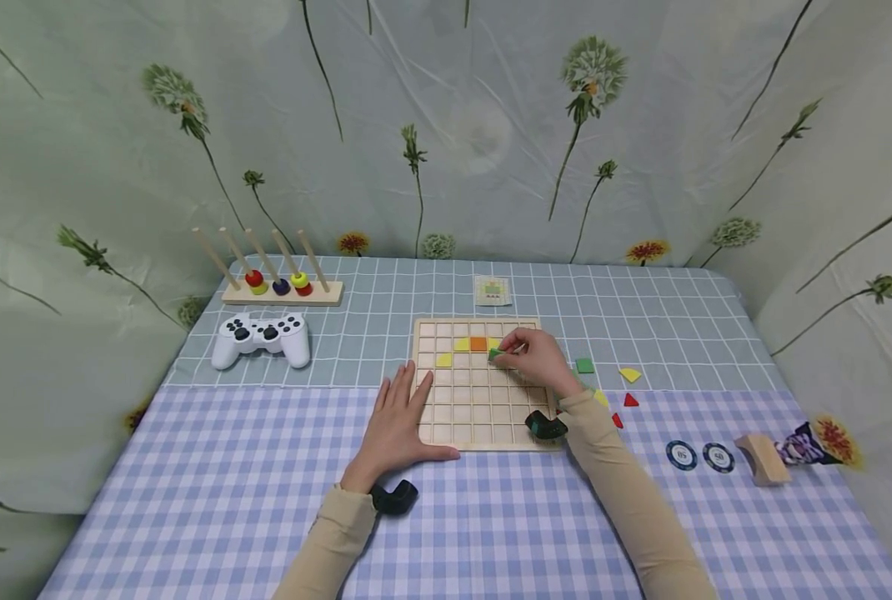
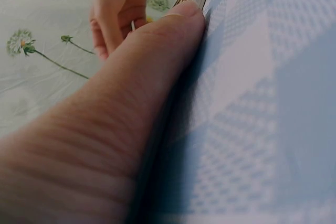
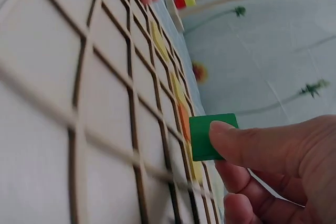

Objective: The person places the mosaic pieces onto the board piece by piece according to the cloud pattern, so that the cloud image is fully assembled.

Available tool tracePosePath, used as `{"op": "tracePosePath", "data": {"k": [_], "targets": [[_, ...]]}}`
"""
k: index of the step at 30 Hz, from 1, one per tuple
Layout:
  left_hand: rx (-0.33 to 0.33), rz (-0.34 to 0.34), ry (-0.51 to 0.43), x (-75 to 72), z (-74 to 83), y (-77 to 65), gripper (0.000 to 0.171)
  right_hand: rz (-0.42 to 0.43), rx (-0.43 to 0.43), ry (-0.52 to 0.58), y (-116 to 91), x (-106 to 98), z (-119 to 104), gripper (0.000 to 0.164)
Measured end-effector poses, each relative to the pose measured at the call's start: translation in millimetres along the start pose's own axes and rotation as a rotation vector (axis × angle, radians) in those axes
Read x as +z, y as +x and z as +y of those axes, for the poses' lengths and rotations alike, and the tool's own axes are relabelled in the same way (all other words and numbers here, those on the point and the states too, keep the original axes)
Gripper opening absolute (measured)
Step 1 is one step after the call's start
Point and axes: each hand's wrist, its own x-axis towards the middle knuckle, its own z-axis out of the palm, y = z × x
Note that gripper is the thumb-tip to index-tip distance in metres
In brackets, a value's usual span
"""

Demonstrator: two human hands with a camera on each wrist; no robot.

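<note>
A wooden grid board [image 1: 468,408] lies on the table with yellow tiles [image 1: 444,360] and an orange tile [image 1: 478,343] in its upper cells. Between thumb and fingers, my right hand [image 1: 539,360] pinches a green square tile [image 3: 207,137] just above the board, close to the yellow tile right of the orange one. My left hand [image 1: 398,427] rests spread along the board's left edge, its thumb [image 2: 173,27] against the near edge. In the left wrist view that thumb and wrist cover most of the board.
Right of the board lie a green tile [image 1: 584,366], a yellow piece [image 1: 629,375] and red triangles [image 1: 631,400]. Farther right are poker chips [image 1: 682,455] and a wooden block [image 1: 763,460]. A pattern card [image 1: 493,291], game controller [image 1: 262,340] and peg stand [image 1: 284,293] sit behind or left.
</note>
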Motion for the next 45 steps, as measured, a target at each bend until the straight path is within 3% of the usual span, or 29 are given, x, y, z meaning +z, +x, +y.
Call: {"op": "tracePosePath", "data": {"k": [8, 17, 32, 39, 45], "targets": [[0.000, 0.009, 0.007, 1.4, -0.8, 0.1, 0.124, -0.024, 0.010, -0.030, 11.8, 29.0, -13.8, 0.007], [0.001, 0.011, 0.012, 1.1, -0.9, 0.8, 0.125, -0.018, 0.000, -0.100, 18.3, 41.7, -24.8, 0.008], [0.005, 0.007, 0.012, -0.6, 0.1, 0.4, 0.125, 0.023, -0.012, -0.240, 18.8, 43.0, -32.8, 0.006], [0.018, 0.027, 0.015, 0.2, 0.2, 0.6, 0.125, 0.000, 0.001, -0.254, 17.3, 42.0, -32.9, 0.006], [0.011, 0.018, 0.007, 1.1, -0.9, 0.2, 0.125, -0.003, 0.042, -0.210, 8.1, 22.3, -27.4, 0.011]]}}
